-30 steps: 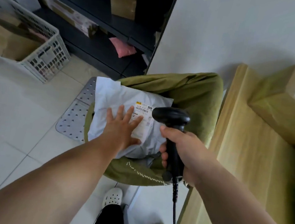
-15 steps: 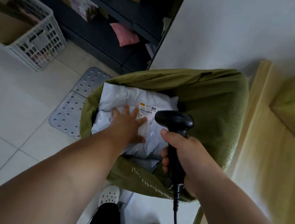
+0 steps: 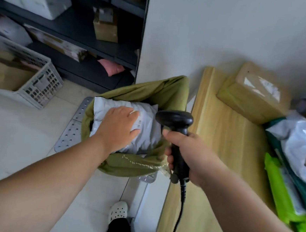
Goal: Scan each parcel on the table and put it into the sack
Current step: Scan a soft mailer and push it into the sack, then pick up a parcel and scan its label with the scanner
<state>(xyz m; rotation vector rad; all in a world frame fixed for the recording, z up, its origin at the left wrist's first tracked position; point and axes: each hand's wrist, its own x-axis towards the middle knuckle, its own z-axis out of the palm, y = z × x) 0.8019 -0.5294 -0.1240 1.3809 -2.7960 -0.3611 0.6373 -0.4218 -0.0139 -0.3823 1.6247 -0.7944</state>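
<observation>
A grey poly-mailer parcel (image 3: 147,133) with a white label lies in the mouth of the olive-green sack (image 3: 141,164) on the floor left of the table. My left hand (image 3: 119,128) presses flat on top of the parcel, fingers straight. My right hand (image 3: 185,155) grips the handle of a black corded barcode scanner (image 3: 174,120), held above the sack's right side. On the wooden table (image 3: 224,149) a taped cardboard box (image 3: 251,92) sits at the back, and a heap of grey, teal and bright green mailers (image 3: 291,163) lies at the right.
A black shelf unit (image 3: 78,36) with boxes and a pink bag stands at the back left. A white plastic crate (image 3: 39,83) with a carton sits on the tiled floor. A perforated metal plate (image 3: 70,133) lies under the sack. My white shoe (image 3: 118,211) is below.
The camera has swung right, bringing more of the table and its parcels into view. My left hand has pushed the grey parcel lower into the sack. The scanner stays in my right hand.
</observation>
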